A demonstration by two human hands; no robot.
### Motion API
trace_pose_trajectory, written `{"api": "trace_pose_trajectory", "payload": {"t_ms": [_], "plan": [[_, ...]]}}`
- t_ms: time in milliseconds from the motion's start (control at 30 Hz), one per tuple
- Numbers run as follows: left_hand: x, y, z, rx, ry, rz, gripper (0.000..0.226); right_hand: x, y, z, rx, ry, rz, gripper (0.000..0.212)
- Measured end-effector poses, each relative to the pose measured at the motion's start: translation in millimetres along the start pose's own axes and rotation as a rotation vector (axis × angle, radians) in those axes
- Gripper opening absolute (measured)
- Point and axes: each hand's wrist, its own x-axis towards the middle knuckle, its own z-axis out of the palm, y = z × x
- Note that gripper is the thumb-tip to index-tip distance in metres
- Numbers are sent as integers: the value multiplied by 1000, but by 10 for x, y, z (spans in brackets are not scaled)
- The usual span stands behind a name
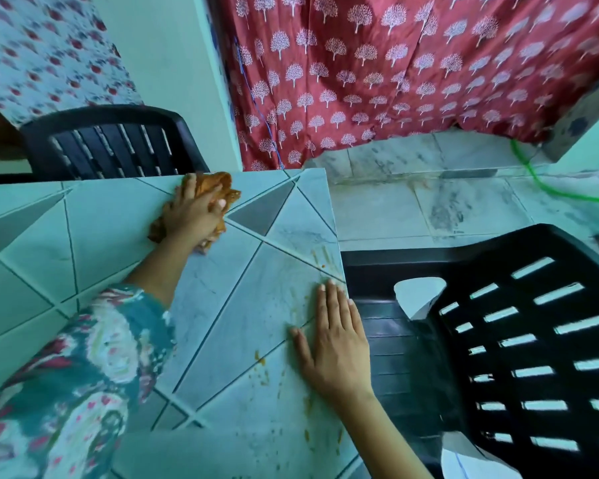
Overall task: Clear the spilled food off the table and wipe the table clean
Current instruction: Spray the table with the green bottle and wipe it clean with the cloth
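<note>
- The left hand (192, 216) is gripping a stained orange cloth (218, 191), pressing it to the counter (83, 229) at the far edge: wiping seems underway.
- Orange food smears (261, 361) are lying nearer, so the next stroke likely needs pulling the cloth back.
- The right hand (336, 344) is resting flat, fingers spread, holding nothing, beside streaks at the right edge.

We look down on a pale tiled table (101, 216). Our left hand (192, 216) presses an orange-brown cloth (218, 188) near its far edge; our right hand (336, 340) lies flat by the right edge, beside orange food smears (261, 361), possibly sauce.
</note>
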Motion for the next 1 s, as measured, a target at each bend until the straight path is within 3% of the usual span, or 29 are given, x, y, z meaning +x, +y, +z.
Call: {"api": "trace_pose_trajectory", "payload": {"t_ms": [67,233,367,400,467,533,600,633,800,933,1000], "plan": [[-50,443,52,1,-5,54,45,-63,-22,-1,-7,3,8,73],[-624,1183,383,34,-64,552,45,-49,-21,-14,-7,-2,7,76],[-953,599,294,-56,-85,1099,45,-156,-6,-18,13,-11,15,74],[-881,331,270,-78,-89,1144,43,-225,3,-24,14,-6,11,73],[-607,-103,218,-102,-42,953,44,-370,0,-39,11,6,6,70],[-334,-185,182,-79,20,563,46,-476,2,-51,16,10,15,69],[-208,128,177,-28,17,217,44,-511,9,-49,18,17,21,68],[-216,358,185,-11,7,171,44,-510,14,-53,20,15,24,68],[-795,1191,400,32,-81,599,43,-511,2,-73,11,12,27,68],[-1185,748,338,-3,-131,1007,49,-517,-15,-94,-5,-8,28,69],[-1082,262,241,-72,-157,1026,53,-507,-19,-97,-3,-9,26,68]]}}
